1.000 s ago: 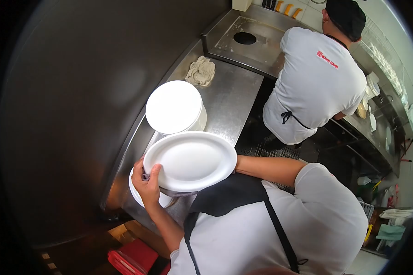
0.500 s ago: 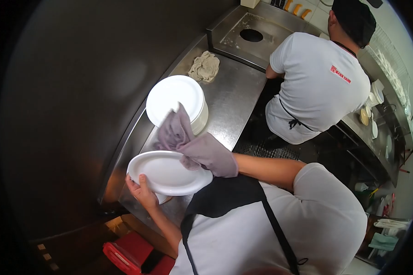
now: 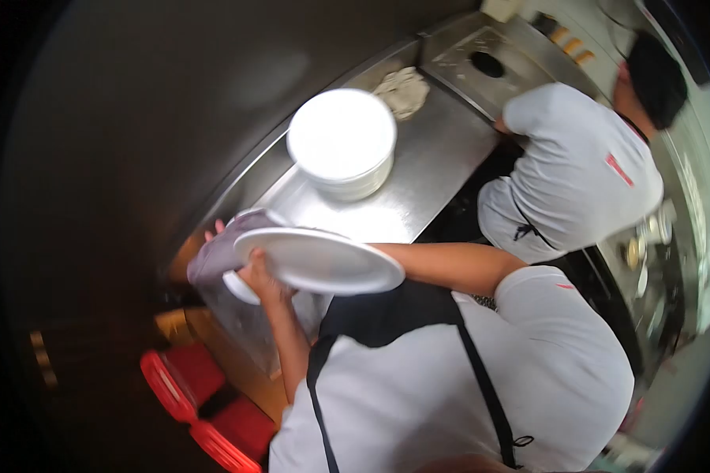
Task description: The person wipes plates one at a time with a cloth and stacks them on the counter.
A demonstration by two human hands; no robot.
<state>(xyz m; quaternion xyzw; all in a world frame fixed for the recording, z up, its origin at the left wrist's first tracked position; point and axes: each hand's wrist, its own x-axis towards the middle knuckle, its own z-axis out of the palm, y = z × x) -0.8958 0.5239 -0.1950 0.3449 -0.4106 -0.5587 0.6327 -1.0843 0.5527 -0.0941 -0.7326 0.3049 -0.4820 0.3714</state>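
Note:
My left hand [image 3: 262,277] grips a white oval plate [image 3: 331,264] by its left end, thumb over the rim. The plate is tilted. My right arm reaches behind it, and a greyish-purple cloth [image 3: 219,254] covers most of my right hand [image 3: 214,229], with only some fingertips showing past the cloth. The cloth sits at the far side of the plate's left end. Under my left hand a small white curved edge [image 3: 241,288] shows; I cannot tell what it belongs to. Beyond the plate, a stack of white plates [image 3: 341,138] stands on the steel counter [image 3: 442,169].
A crumpled beige cloth [image 3: 402,92] lies behind the stack. A steel basin top with a round hole [image 3: 487,65] adjoins the counter. A co-worker [image 3: 580,169] stands at right, back turned. Red containers [image 3: 197,386] are at lower left; a dark wall [image 3: 134,158] borders the left.
My right hand and the cloth have moved from the plate's upper right to behind its left end. The plate has tilted and shifted right. The view has turned.

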